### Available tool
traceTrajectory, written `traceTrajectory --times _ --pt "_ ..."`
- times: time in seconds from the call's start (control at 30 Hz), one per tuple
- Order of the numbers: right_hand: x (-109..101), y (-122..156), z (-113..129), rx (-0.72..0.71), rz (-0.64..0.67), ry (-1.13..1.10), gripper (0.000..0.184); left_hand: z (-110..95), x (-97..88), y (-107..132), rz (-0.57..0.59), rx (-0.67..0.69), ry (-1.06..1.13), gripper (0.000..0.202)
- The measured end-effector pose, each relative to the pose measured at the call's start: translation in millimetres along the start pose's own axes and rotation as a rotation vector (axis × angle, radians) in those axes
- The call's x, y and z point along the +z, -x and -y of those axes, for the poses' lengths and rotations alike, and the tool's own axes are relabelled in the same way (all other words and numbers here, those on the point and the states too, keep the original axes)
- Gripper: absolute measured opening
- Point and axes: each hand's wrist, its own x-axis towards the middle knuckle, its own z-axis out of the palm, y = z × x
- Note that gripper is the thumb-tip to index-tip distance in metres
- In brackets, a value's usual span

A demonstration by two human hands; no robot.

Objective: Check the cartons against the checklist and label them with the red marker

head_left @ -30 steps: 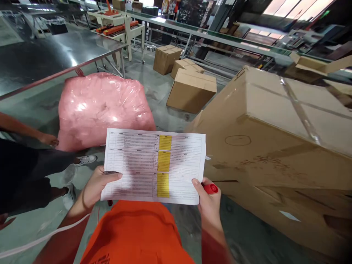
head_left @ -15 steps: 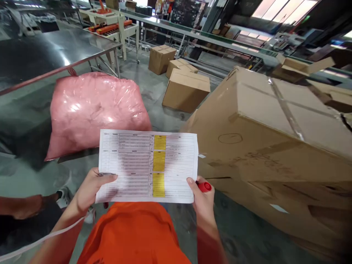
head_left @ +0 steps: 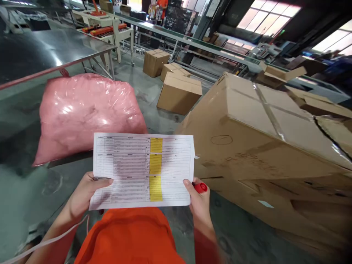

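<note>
A printed sheet of paper with ruled tables and yellow highlighted blocks is stretched between my hands, facing me. My left hand pinches its left edge with the thumb on top; a slim grey object, perhaps a pen, shows beneath that thumb. My right hand grips the lower right edge and also holds a red marker, its round end pointing outward. The fingers behind the paper are hidden.
A large taped carton stands close on the right. At left a pink stuffed plastic bag lies near a metal table. Smaller cardboard boxes sit on the floor ahead, before a long conveyor. A white cord crosses my left forearm.
The view has turned slightly, so the bag, boxes and carton sit further left. Both hands still hold the paper, now a little lower in view. The other person's arm at left has gone from view.
</note>
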Motion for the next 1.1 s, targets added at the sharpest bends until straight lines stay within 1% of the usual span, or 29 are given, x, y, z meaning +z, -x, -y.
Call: traceTrajectory --times 0.17,0.27,0.37,0.4,0.5,0.6,0.77,0.93,1.0,1.1 --pt "1.5 2.2 2.6 -0.018 0.004 0.003 0.035 1.3 -1.5 -3.1 0.022 0.007 -0.009 0.031" --pt "0.6 2.7 4.0 -0.023 -0.014 0.016 0.037 0.1 -6.7 -5.2 0.073 -0.004 -0.017 0.031" --pt "-3.1 2.3 5.9 -0.028 -0.048 0.015 0.04 -9.2 -9.1 -7.7 0.134 -0.035 -0.074 0.03" --pt "-4.6 2.2 6.7 -0.026 -0.053 0.009 0.04 -13.9 -8.5 -8.8 0.136 -0.028 -0.094 0.029" --pt "-9.3 3.3 8.5 -0.012 -0.057 -0.005 0.042 -28.0 -2.4 -12.8 0.123 0.042 -0.123 0.028" --pt "-13.2 7.7 8.8 -0.003 -0.061 -0.008 0.042 -35.6 7.3 -16.8 0.147 0.08 -0.087 0.029" --pt "-20.6 19.8 5.6 -0.002 -0.092 0.003 0.041 -33.4 21.1 -19.5 0.179 0.1 -0.085 0.026" --pt "-28.4 32.1 6.4 0.018 -0.158 -0.043 0.042 -33.1 26.3 -18.8 0.178 0.168 -0.23 0.028" --pt "-30.1 36.3 7.9 0.029 -0.185 -0.06 0.042 -33.9 26.9 -18.1 0.194 0.166 -0.255 0.029" --pt "-30.8 41.0 9.6 0.048 -0.192 -0.069 0.042 -34.7 27.1 -16.3 0.212 0.128 -0.244 0.028"
